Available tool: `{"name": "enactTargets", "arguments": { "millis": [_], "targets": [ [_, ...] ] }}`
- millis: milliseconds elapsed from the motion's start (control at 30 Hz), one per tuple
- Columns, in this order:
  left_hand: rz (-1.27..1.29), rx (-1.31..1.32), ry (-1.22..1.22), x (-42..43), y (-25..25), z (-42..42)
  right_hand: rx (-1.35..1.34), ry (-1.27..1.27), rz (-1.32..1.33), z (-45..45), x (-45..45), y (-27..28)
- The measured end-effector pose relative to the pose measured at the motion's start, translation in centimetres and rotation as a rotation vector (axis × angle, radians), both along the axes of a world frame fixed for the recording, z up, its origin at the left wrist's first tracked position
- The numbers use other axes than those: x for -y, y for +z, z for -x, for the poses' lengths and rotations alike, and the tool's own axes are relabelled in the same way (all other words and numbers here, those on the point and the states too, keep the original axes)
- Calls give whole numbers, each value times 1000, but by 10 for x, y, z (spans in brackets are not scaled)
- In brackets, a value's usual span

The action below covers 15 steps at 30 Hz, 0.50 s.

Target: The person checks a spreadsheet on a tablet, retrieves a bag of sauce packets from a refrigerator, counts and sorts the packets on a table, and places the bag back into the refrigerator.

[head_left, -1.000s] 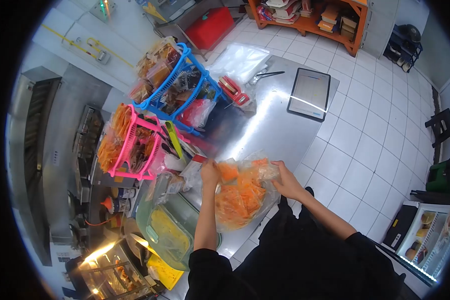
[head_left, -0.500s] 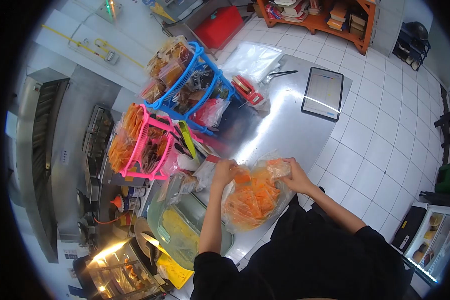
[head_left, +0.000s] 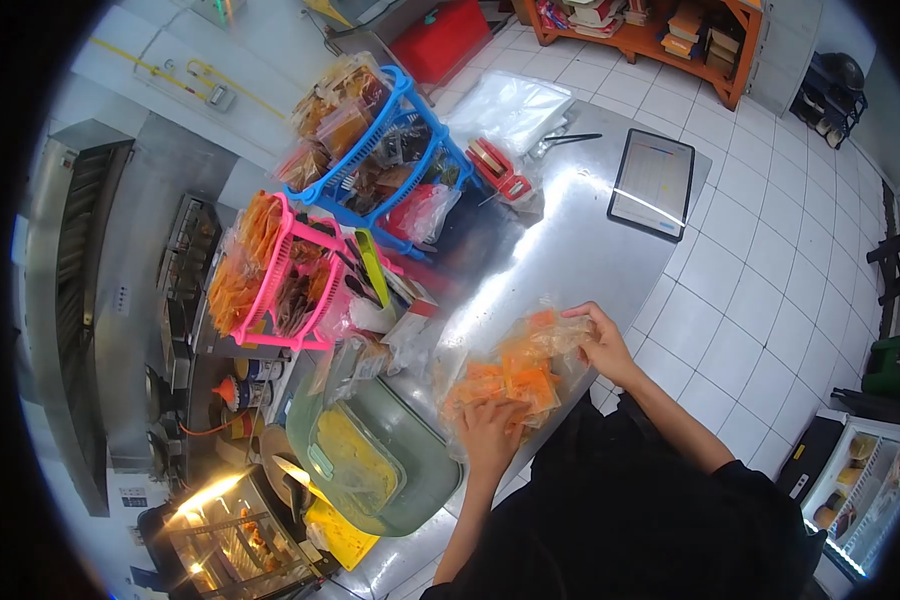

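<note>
A clear plastic bag (head_left: 440, 372) full of flat orange packets (head_left: 515, 380) lies on the steel table near my body. My right hand (head_left: 608, 348) is closed on the bag's upper right edge, pinching the crumpled plastic. On the near left side of the bag, my left hand (head_left: 492, 435) lies over the packets, fingers stretched out and slightly bent. Left of it stands a translucent green tub (head_left: 425, 500) with a bag of yellow food (head_left: 355, 455) in it. What the orange packets hold is too blurred to name.
A pink basket (head_left: 270, 275) and a blue basket (head_left: 370, 165) hold packed food at the left. Behind are a red sealer-like device (head_left: 498, 172), clear plastic sheets (head_left: 505, 105) and a tablet (head_left: 652, 185). A lit display case (head_left: 240, 545) stands at lower left.
My left hand has let go of the bag's upper left edge and moved down onto the packets. My right hand still grips the right edge, and the packets look more bunched together.
</note>
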<state>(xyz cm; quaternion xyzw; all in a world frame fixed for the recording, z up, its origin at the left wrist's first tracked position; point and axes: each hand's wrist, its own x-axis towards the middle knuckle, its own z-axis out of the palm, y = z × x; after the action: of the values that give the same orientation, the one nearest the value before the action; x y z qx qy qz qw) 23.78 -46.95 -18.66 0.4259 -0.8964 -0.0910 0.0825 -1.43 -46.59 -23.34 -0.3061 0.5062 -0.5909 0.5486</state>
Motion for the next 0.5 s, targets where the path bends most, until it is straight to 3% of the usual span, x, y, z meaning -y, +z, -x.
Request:
{"name": "enactTargets", "arguments": {
  "millis": [67,200,267,367,500],
  "targets": [
    [105,28,16,-2,21,0,-54,79,57,-2,-4,5],
    [29,44,115,19,33,-34,-208,56,207,-11,-11,7],
    [-148,-43,100,41,16,-69,-146,17,188,-13,-16,17],
    [-480,61,-15,70,13,-81,-83,-23,107,-6,-27,34],
    [-647,-339,-202,71,46,-29,-17,-130,63,0,-56,34]
  ]
}}
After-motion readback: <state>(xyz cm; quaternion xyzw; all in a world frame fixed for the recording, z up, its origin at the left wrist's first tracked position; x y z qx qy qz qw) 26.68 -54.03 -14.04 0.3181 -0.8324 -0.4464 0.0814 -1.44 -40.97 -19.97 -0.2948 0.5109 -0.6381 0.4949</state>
